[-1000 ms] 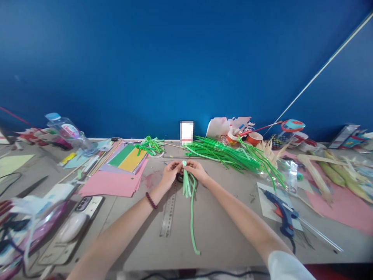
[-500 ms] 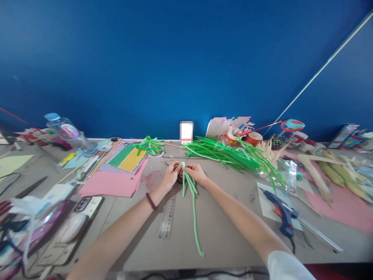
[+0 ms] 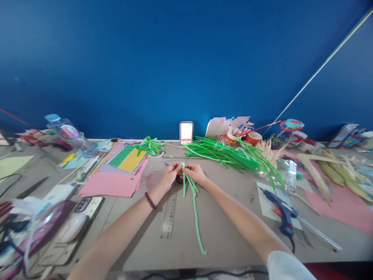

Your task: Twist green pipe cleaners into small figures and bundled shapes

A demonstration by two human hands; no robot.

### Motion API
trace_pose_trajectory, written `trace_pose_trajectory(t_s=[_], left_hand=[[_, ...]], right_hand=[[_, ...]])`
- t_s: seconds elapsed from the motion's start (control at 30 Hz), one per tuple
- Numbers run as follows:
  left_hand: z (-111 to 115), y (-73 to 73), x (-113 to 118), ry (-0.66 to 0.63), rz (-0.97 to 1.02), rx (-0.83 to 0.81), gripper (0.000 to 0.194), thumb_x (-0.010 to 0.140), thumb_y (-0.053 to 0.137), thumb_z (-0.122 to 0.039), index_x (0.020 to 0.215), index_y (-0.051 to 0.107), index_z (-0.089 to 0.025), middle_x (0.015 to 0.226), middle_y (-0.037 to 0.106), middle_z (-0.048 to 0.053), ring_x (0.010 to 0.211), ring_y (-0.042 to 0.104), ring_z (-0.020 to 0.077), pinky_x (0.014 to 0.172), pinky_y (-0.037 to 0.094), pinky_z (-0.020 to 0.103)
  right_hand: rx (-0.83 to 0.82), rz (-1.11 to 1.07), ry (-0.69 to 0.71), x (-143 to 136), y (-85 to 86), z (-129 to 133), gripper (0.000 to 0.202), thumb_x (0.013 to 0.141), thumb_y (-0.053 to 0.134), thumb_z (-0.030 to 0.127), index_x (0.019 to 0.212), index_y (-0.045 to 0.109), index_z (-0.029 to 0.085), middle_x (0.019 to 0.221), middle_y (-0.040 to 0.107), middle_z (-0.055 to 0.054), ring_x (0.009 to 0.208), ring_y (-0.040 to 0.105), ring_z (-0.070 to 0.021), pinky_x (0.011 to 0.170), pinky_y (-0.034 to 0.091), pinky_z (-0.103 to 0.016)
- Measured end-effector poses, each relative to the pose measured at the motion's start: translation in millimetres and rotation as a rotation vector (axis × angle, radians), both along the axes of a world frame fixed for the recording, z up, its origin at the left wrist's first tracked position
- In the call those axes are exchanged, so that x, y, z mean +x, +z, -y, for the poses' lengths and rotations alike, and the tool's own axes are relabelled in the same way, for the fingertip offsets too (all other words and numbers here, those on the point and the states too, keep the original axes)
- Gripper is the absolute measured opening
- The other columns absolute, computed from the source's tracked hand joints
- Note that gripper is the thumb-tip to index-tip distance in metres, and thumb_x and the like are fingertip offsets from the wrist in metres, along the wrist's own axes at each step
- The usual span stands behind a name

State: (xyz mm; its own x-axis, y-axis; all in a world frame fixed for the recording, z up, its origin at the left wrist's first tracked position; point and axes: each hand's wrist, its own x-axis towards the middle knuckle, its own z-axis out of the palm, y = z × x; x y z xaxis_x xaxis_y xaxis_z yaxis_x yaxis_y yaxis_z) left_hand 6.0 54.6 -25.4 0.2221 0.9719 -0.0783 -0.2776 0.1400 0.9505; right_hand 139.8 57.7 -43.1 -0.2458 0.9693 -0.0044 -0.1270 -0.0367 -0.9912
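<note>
Between my two hands is a bundle of light green pipe cleaners (image 3: 189, 182), bunched into a small knob at the top. My left hand (image 3: 174, 171) pinches the knob from the left side. Closed on it from the right is my right hand (image 3: 194, 172). Several stems hang below the fingers, and one long stem trails toward the table's front edge. A clear ruler (image 3: 168, 217) lies under my left wrist. Something dark and round, partly hidden, sits beneath the hands.
A pile of bright green pipe cleaners (image 3: 221, 153) lies behind my right hand. Pink paper sheets (image 3: 110, 183) are on the left, near a phone (image 3: 68, 233) and a plastic bottle (image 3: 68, 130). To the right rests a blue glue gun (image 3: 281, 212).
The long hanging stem has swung slightly to the right at its lower end. Both hands stay in nearly the same place, still gripping the bundle.
</note>
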Motion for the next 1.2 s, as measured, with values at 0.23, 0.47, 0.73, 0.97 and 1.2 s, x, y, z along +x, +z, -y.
trace_pose_trajectory(t_s=[0.23,0.47,0.73,0.97,1.2], left_hand=[[-1.5,-3.5,-0.3,0.030,0.050,-0.012,0.032,0.058,0.076,-0.042,0.069,0.059,-0.017,0.052,0.052,-0.005,0.043,0.046,0.0083,0.045,0.039,0.021],[0.2,-1.2,-0.4,0.143,0.120,-0.007,0.027,0.062,0.073,-0.038,0.070,0.056,-0.018,0.064,0.059,-0.002,0.058,0.055,0.0104,0.061,0.047,0.023],[-3.6,-3.5,-1.2,0.177,0.071,-0.007,0.021,0.057,0.074,-0.030,0.068,0.061,-0.018,0.069,0.062,-0.001,0.061,0.057,0.0120,0.065,0.048,0.025],[-1.7,-2.8,-1.4,0.166,-0.015,0.035,0.017,0.060,0.071,-0.030,0.069,0.063,-0.018,0.067,0.063,0.000,0.060,0.056,0.0126,0.062,0.046,0.025],[-2.6,2.9,-5.2,0.184,-0.180,0.219,0.015,0.063,0.069,-0.023,0.076,0.065,-0.017,0.071,0.063,0.000,0.064,0.057,0.0126,0.063,0.045,0.023]], right_hand=[[0.072,0.102,-0.053,0.5,-0.5,0.0,0.025,0.068,0.064,0.041,0.062,0.061,0.016,0.055,0.062,0.000,0.050,0.057,-0.0129,0.051,0.046,-0.024],[0.114,0.163,-0.174,0.8,-5.9,-2.4,0.027,0.067,0.063,0.041,0.057,0.050,0.019,0.051,0.056,0.003,0.047,0.050,-0.0115,0.047,0.040,-0.023],[0.189,0.234,-0.171,1.5,-1.7,-0.1,0.026,0.068,0.062,0.041,0.058,0.052,0.019,0.054,0.053,0.003,0.050,0.046,-0.0108,0.049,0.037,-0.022],[0.208,0.233,-0.134,2.5,-0.5,0.4,0.026,0.069,0.061,0.041,0.059,0.052,0.018,0.055,0.051,0.004,0.051,0.044,-0.0098,0.051,0.037,-0.022],[0.199,0.230,-0.112,2.3,-0.1,1.0,0.023,0.069,0.060,0.039,0.060,0.053,0.019,0.055,0.051,0.003,0.051,0.044,-0.0102,0.049,0.036,-0.022]])
